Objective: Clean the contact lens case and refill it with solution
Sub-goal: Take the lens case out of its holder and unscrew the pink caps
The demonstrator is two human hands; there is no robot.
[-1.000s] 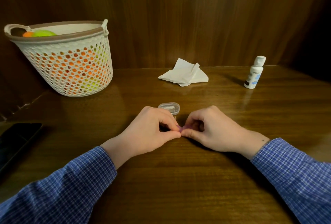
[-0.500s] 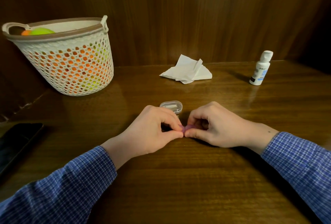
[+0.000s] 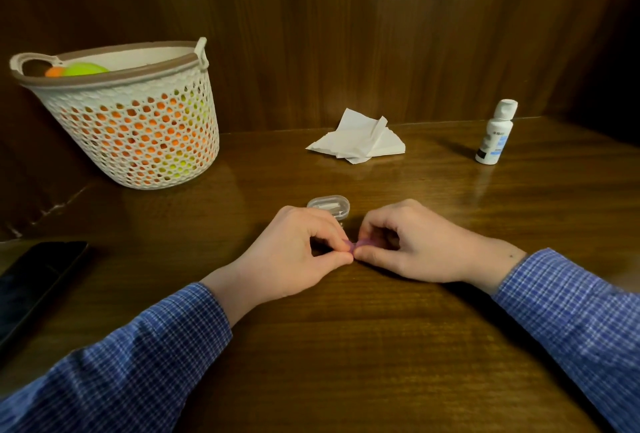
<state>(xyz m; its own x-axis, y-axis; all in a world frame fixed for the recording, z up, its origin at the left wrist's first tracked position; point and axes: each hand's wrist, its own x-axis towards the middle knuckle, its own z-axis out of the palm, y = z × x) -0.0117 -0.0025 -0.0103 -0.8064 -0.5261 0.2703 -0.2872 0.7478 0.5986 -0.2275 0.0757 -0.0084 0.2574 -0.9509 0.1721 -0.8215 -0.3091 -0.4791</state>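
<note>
Both hands, left hand (image 3: 294, 256) and right hand (image 3: 412, 245), pinch purple lens case (image 3: 356, 244) between fingertips; clear lid (image 3: 329, 205) just behind grip.

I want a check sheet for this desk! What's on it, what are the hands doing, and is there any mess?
Surface: brown wooden table, glossy.
Job's things: small purple lens case pinched between both hands; solution bottle upright at far right, cap on; crumpled white tissue at the back.
Clutter: small clear plastic box just behind the hands; white mesh basket far left holding orange and green balls; dark phone at the left edge.
Grips: left hand and right hand both pinch the case, fingertips meeting.
Cables: nothing seen.
Surroundings: dark wood-panel wall behind the table.
</note>
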